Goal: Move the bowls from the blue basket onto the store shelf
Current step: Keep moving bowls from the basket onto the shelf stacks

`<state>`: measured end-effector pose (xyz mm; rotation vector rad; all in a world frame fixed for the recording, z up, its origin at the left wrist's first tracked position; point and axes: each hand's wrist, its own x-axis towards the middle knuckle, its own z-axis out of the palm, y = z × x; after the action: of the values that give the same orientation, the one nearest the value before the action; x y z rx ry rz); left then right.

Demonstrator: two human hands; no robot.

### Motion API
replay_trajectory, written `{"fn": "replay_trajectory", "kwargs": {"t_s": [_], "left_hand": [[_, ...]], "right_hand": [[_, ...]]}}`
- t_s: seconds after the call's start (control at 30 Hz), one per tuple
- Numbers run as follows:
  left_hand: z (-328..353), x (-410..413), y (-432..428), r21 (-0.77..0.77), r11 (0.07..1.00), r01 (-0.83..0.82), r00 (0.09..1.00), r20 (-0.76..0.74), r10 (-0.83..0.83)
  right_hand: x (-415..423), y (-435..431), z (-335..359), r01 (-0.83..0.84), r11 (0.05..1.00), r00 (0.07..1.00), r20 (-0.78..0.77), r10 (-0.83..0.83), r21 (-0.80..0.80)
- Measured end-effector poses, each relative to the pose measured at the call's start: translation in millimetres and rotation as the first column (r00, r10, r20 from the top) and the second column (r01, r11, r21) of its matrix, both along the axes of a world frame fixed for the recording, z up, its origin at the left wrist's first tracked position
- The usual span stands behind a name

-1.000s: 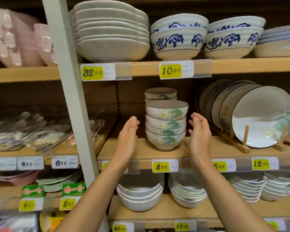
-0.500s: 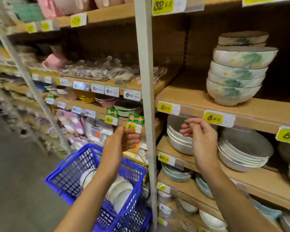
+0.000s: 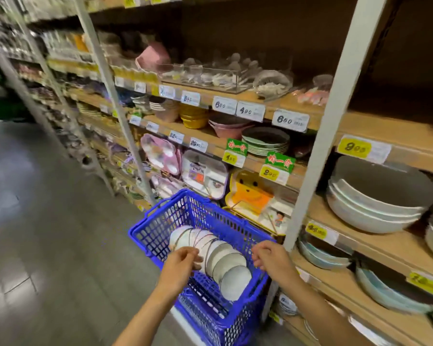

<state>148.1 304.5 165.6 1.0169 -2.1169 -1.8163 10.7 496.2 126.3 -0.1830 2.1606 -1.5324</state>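
Pick-up step. L hand [image 3: 183, 262] at bowls [image 3: 223, 260] in basket [image 3: 158, 221], can't tell if grip's clamped; R hand [image 3: 270, 255] grip loose, empty. Next: both clamp stack, lift to shelf [image 3: 398, 131].

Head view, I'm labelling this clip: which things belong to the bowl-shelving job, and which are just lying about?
Job in hand:
blue plastic mesh basket
row of white bowls in it
left hand and right hand above it
wooden store shelf

Lying about:
stacked large grey bowls
yellow bear-shaped plate pack
stack of green-rimmed plates
yellow bowls
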Motion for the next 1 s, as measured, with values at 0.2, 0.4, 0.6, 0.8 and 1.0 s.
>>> {"fn": "replay_trajectory", "kwargs": {"t_s": [0.2,0.4,0.6,0.8,1.0], "left_hand": [[-48,-10,-51,-0.070,0.968,0.240,0.952,0.212,-0.221],[-77,-41,-63,-0.096,0.876,0.472,0.851,0.310,-0.424],[-118,-84,-55,-0.085,0.819,0.568,0.756,0.448,-0.478],[-170,-121,-42,-0.084,0.795,0.600,0.672,0.593,-0.444],[-228,-145,-20,0.020,0.758,0.652,0.542,0.688,-0.484]], "right_hand": [[9,-42,-37,0.047,0.970,0.996,0.063,-0.063,0.238],[15,-58,-55,0.086,0.897,0.991,0.055,-0.122,0.433],[-26,-69,-77,-0.057,0.845,0.989,0.145,-0.024,0.531],[-80,-89,-122,-0.300,0.737,0.945,0.292,0.145,0.606],[-106,-101,-179,-0.525,0.454,0.847,0.392,0.359,0.720]]}}
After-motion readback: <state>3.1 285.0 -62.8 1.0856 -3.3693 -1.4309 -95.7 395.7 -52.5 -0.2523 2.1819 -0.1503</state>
